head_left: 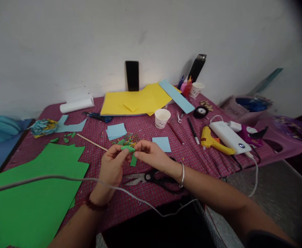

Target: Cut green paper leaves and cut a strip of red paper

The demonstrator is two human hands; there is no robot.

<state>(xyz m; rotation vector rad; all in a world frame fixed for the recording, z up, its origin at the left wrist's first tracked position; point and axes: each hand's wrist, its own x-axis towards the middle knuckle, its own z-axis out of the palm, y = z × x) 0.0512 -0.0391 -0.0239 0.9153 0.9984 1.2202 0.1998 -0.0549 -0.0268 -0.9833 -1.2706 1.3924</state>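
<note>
Over the front half of the checked table (202, 162), we've got both hands pinched on one little green piece (128, 148).
Our left hand (112, 164) clamps it between thumb and fingers, and our right hand (154, 157) nips its right end; a green strip (133, 161) shows just below, can't tell if it's attached. Elbow room's kinda tight: a scrap pile (131, 137) sits right behind our fingers, scissors (149, 177) lie near the front edge, partly hidden by our right wrist, and a big green sheet (37, 186) hogs the left, poking past the left edge. A pale cable (50, 176) crosses our left wrist. Roomiest bit is between the scissors and the yellow glue gun (207, 137).
</note>
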